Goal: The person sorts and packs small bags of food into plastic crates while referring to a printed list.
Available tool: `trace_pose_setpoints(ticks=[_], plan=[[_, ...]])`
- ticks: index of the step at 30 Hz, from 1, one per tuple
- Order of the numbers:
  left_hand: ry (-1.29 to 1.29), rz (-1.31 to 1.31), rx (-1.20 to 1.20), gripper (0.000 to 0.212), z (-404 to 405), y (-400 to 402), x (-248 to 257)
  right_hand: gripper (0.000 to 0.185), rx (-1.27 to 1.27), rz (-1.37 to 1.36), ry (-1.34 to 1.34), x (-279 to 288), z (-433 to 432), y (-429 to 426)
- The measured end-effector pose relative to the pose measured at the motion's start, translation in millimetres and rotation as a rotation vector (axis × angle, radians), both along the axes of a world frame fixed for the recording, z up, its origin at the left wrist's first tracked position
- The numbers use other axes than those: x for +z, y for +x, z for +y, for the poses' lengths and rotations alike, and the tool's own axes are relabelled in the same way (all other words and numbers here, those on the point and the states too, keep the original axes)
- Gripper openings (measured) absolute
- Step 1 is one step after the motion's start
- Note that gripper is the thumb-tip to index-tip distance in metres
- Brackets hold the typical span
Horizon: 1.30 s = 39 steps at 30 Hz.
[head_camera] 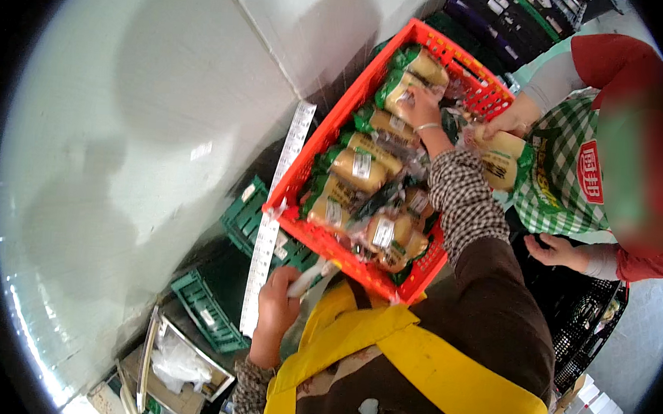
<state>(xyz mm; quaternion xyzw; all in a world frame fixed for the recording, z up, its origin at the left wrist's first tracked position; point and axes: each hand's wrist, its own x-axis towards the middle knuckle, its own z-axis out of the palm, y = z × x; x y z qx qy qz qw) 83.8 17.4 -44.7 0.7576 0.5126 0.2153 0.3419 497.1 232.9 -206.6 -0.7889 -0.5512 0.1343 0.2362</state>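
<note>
A red plastic crate (356,273) is in front of me, holding several clear bags of tan produce with green ends and white labels. Inside it, toward the far end, my right hand (421,107) has its fingers over one bagged produce pack (396,92). My left hand (276,302), outside the crate's near left corner, grips a pale tubular object (305,279) whose exact kind is unclear. Beside that hand, a long white strip of printed labels (275,215) runs along the crate's left side.
On the right a co-worker in a checked apron (564,163) holds another bagged pack (498,159); their other hand (557,253) is over a black crate (575,332). Green crates (210,313) stand low at left, along a pale wall (113,195). Dark crates (498,24) are stacked behind.
</note>
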Motion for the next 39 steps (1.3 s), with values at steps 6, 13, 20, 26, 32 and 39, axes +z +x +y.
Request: trace_pose_setpoints(ticks=[6,13,20,26,32,39], plan=[[0.068,-0.06,0.016,0.025,-4,8,10,0.037,0.407,0.358,0.278,69,-116,-130],[0.16,-0.077,-0.073,0.022,-11,18,16,0.023,0.726,0.981,-0.216,154,-237,-189],[0.272,0.087,-0.12,0.018,-9,18,4,0.01,0.047,1.077,0.302,153,-267,-165],[0.352,-0.042,-0.085,0.015,2,1,10,0.014,-0.266,0.764,0.343,107,-256,-33],[0.307,0.019,0.002,0.016,-13,-13,1,0.016,-0.052,0.38,0.097,126,-275,-22],[0.32,-0.116,-0.057,0.022,-9,-2,4,0.02,0.117,0.058,0.045,128,-273,-7]])
